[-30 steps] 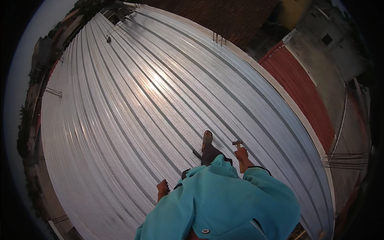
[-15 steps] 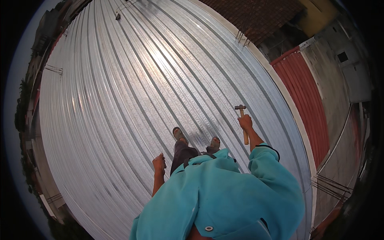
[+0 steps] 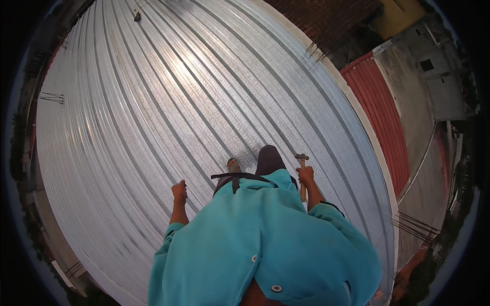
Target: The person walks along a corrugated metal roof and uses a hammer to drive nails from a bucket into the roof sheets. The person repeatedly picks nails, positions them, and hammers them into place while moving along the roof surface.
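Observation:
My right hand (image 3: 306, 176) is wrapped round the wooden handle of a hammer (image 3: 302, 156), its dark metal head pointing up above the fist. On the other side, my left hand (image 3: 179, 191) hangs beside my body with its fingers curled closed. Whatever those fingers hold, if anything, is too small to tell. Both hands are above a ribbed, shiny sheet-metal roof (image 3: 127, 137) and appear apart from it. My sandalled left foot (image 3: 233, 164) shows on the metal, and my right knee (image 3: 270, 158) is bent forward, its foot hidden.
A pale wall edge (image 3: 357, 104) borders the roof on the right, with a lower red metal roof (image 3: 375, 112) beyond. Thin rods stick out at the left (image 3: 52, 98) and lower right (image 3: 416, 227). A small dark object (image 3: 137, 17) lies on the far roof.
My right knee has come up and forward, hiding that foot. The left hand has swung outward to the left, the right hand with the hammer has dropped slightly nearer my body.

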`<state>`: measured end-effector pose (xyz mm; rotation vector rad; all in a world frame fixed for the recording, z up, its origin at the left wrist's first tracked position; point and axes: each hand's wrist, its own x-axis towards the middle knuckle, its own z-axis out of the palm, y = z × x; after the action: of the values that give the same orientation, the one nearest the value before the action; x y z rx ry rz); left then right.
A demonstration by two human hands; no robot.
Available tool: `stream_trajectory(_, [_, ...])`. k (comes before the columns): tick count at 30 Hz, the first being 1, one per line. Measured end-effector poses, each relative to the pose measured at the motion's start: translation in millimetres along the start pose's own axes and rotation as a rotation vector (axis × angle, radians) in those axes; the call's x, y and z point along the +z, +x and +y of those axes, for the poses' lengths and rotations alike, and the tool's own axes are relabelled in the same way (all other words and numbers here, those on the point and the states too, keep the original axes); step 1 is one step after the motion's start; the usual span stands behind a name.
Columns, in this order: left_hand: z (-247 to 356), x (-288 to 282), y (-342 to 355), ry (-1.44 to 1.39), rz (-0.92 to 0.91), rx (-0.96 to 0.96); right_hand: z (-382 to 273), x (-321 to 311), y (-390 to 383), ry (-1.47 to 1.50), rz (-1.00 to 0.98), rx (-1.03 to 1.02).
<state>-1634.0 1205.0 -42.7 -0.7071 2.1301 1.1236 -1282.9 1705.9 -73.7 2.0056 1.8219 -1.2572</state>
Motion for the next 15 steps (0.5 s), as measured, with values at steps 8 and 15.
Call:
stream_trajectory(8, [205,73,116,0.096,-0.076,0.23,-71,36,52,0.047,-0.007,0.125])
stream_trajectory(15, [294,153,127,-0.232,0.012,0.083,-238,49,234,-0.221,-0.001,0.034])
